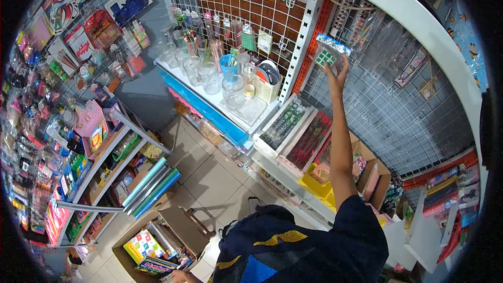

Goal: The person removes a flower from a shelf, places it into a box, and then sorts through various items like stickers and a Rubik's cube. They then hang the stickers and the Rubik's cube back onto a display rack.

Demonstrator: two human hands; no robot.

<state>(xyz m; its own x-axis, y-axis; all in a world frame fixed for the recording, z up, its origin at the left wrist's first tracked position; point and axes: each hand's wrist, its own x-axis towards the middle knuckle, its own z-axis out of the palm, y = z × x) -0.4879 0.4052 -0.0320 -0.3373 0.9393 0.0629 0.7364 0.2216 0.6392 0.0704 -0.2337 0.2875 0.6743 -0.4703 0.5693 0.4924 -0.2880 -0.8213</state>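
My right hand (338, 73) is raised on a stretched arm in front of the wire grid. Its thumb and fingers grip a packaged puzzle cube (326, 57) with green and white squares and a blue-and-white header card (334, 44). My left hand (184, 276) shows only in part at the bottom edge, low beside an open cardboard box (123, 263). Inside that box lie colourful flat packs, among them a yellow-and-white one (142, 245). Whether the left fingers hold anything is hidden.
A white shelf (242, 121) carries glass jars, a blue cup (228, 64) and pens. Trays of beaded goods (285, 126) and a yellow bin (317, 184) sit below my right arm. Rolled sheets (152, 188) jut from the left rack. A tiled floor (204, 170) runs between.
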